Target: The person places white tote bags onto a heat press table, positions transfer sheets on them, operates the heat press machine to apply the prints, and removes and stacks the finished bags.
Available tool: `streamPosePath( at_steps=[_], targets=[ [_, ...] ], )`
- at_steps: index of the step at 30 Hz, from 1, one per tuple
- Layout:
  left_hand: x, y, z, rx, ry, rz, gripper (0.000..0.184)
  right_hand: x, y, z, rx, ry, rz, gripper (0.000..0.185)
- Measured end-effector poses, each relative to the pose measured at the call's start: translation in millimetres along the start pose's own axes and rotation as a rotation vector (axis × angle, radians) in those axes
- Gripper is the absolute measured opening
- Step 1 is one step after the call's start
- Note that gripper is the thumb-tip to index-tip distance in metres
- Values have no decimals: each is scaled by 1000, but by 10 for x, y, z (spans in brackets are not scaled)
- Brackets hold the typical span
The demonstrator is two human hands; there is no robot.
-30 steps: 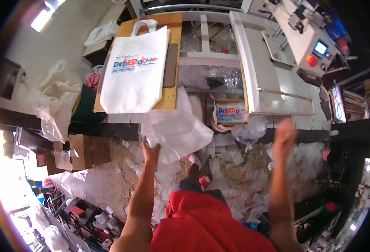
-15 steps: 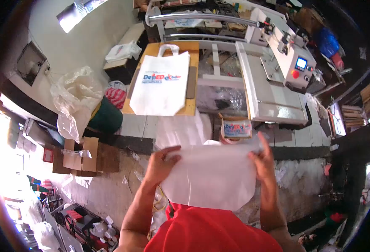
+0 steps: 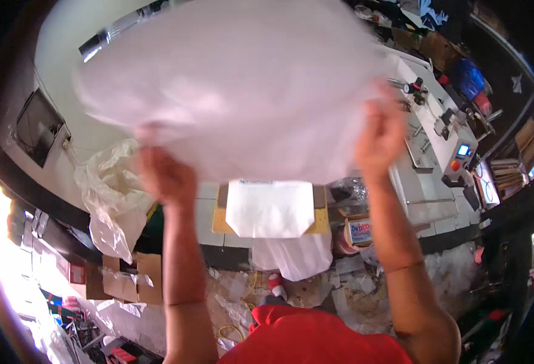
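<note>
A large, thin white sheet (image 3: 236,91) is stretched between my raised hands and blurred by motion. My left hand (image 3: 167,173) pinches its lower left edge, and my right hand (image 3: 381,130) grips the right side. Beneath and beyond the sheet lies a white tote bag (image 3: 270,209), flat on a wooden board (image 3: 320,221). Only the lower part of the bag and a sliver of its blue print show; the sheet hides the rest.
At the right stands a white press machine (image 3: 440,115) with a lit display. A small box of printed pieces (image 3: 359,232) sits near the bench edge. Left are a crumpled plastic sack (image 3: 112,194) and an open carton (image 3: 135,276). Scraps litter the floor.
Both hands have risen and moved forward from near my lap, carrying the white sheet up over the bench. It now covers most of the view of the tote bag and its print.
</note>
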State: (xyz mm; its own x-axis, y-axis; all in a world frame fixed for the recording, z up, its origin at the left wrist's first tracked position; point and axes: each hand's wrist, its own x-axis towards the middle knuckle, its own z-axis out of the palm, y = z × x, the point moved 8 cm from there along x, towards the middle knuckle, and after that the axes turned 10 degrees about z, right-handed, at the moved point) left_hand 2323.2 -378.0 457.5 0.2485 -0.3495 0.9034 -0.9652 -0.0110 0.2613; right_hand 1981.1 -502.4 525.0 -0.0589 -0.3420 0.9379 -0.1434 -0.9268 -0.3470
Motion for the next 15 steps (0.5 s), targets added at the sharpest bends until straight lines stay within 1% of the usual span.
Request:
streamPosePath(
  at_steps=[1, 2, 3, 4, 6, 7, 9, 10, 12, 15],
  targets=[
    [-376, -359, 518, 82, -222, -67, 42, -413, 472, 389, -51, -103, 162, 35],
    [-919, -690, 1021, 133, -476, -130, 43, -1118, 1205, 716, -210, -393, 519, 39],
    [-1581, -949, 1426, 146, -712, -167, 44, -1964, 1867, 981, -469, -759, 796, 44],
    [-2174, -1111, 1704, 83, -846, -133, 47, -2536, 2092, 1001, -472, -874, 959, 43],
    [-2593, -1145, 1729, 107, -960, -236, 45, -3102, 2080, 967, -561, -927, 940, 35],
    [-2651, -1131, 1727, 101, -980, -242, 45, -3261, 2058, 926, -568, -938, 957, 35],
    [-2603, -1088, 1603, 51, -908, -296, 46, -3279, 1917, 897, -578, -821, 732, 34],
    [-2609, -1074, 1581, 53, -921, -302, 46, -3331, 1934, 890, -576, -830, 742, 34],
    [-2559, -1037, 1545, 0, -858, -266, 48, -3259, 1877, 826, -473, -679, 691, 30],
    [-2639, -1088, 1572, -56, -859, -307, 50, -3279, 1846, 814, -529, -709, 650, 29]
  ],
)
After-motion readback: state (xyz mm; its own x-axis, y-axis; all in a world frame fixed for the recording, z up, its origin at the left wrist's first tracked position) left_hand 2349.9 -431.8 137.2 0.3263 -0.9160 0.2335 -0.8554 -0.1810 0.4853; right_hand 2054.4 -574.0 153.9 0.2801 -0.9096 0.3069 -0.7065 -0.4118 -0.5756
